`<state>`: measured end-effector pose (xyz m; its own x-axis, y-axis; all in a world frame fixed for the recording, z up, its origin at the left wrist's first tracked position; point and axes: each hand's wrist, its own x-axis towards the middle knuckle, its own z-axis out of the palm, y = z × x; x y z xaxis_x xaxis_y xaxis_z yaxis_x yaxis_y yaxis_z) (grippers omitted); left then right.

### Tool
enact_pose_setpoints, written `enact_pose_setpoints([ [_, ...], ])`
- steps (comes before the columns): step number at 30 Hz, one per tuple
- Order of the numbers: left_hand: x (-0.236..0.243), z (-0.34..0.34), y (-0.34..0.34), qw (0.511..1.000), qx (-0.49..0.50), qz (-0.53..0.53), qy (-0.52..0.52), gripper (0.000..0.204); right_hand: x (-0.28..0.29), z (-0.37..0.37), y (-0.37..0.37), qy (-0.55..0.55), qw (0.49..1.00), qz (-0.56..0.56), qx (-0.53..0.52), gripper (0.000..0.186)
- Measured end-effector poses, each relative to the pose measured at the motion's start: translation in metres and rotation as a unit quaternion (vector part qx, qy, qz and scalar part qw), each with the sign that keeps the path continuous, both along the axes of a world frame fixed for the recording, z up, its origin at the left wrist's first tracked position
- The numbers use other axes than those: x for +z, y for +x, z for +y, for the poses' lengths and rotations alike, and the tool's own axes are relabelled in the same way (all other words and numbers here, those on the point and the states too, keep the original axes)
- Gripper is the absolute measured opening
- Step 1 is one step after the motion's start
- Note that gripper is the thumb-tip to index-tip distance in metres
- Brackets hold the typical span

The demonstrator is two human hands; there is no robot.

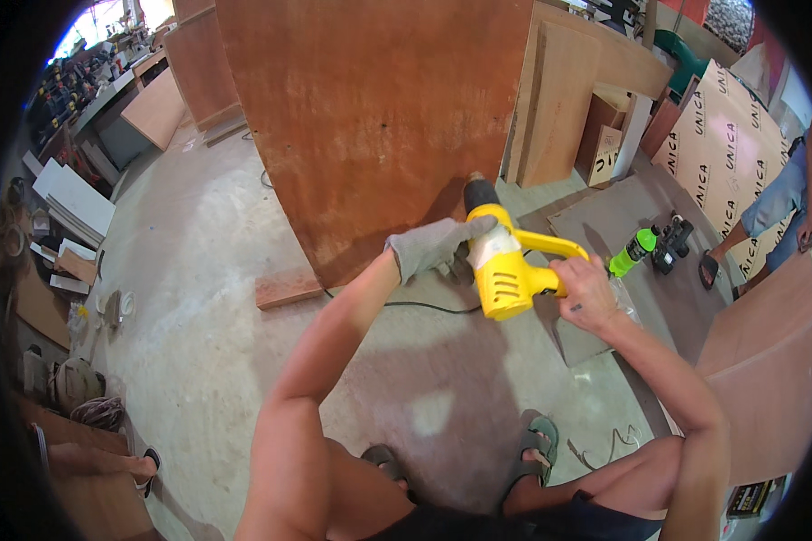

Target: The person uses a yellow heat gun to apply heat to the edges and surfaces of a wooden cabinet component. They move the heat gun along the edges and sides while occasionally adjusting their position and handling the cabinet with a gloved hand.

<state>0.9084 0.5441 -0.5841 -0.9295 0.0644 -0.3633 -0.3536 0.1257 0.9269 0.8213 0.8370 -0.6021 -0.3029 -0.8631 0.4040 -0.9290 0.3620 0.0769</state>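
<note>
A yellow heat gun (pixel 505 279) with a black nozzle slants in front of me, its metal tip close to the lower right part of a tall reddish-brown wooden panel (pixel 379 108). My right hand (pixel 588 293), bare, is wrapped round the gun's handle. In a grey work glove, my left hand (pixel 435 248) holds the barrel from the left, its thumb over the pale middle section; its other fingers are partly hidden. The panel stands upright, with a wooden block (pixel 287 288) beside its lower left edge. From the tip to the panel, I cannot tell the exact gap.
A black cord (pixel 424 307) runs across the concrete floor. At right, a green-labelled bottle (pixel 633 252) and a black power tool (pixel 672 243) are on a grey board (pixel 604 221). People's legs show at both sides. Boards (pixel 559 104) lean behind; white panels (pixel 77 203) are stacked left.
</note>
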Motion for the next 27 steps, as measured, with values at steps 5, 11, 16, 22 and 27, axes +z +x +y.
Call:
enact_pose_setpoints([
  [5,-0.091,0.032,0.011,0.945,0.058,-0.080,0.311,0.057,-0.043,0.010,0.006,0.094,0.995,-0.015,0.019,0.046],
  [11,-0.140,0.047,0.002,0.918,0.117,-0.107,0.364,0.049,-0.073,0.012,0.020,0.174,0.982,-0.073,0.012,0.040],
  [16,-0.119,0.047,-0.014,0.942,0.138,-0.054,0.301,0.042,-0.066,0.008,0.012,0.161,0.986,-0.040,-0.024,0.033],
  [22,-0.071,0.060,-0.025,0.965,0.111,0.138,0.194,0.044,-0.055,0.005,-0.008,0.138,0.985,0.010,-0.100,0.035],
  [27,-0.031,0.075,-0.024,0.960,0.123,0.154,0.199,0.043,-0.052,0.015,-0.028,0.047,0.994,0.040,-0.092,0.038],
])
